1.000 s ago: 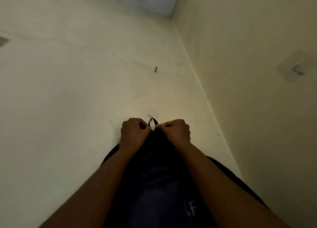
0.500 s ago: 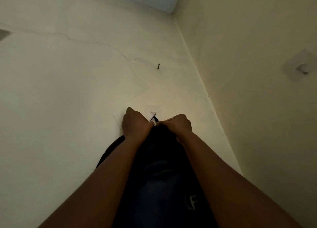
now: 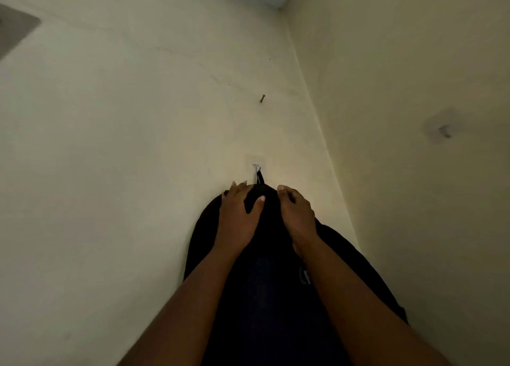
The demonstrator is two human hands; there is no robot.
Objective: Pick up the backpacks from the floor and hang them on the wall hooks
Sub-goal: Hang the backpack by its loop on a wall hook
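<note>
One dark backpack point(image 3: 270, 296), two hands, one screw point(image 3: 262, 98) above the wall hook point(image 3: 256, 166), a second hook point(image 3: 445, 131) to its right. Black with navy front, hung just below the wall hook by its top loop point(image 3: 260, 176). Left hand point(image 3: 238, 219) flat on the bag's top, fingers spread, gripping nothing. Right hand point(image 3: 298, 216) draped alongside; grip impossible to tell.

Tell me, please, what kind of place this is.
Probably the corner of a plain indoor room, perhaps in a home. Two cream painted walls meet at a corner, a small clear wall hook holds the black fabric backpack by its loop, and a small brown nail sticks out above it.
</note>
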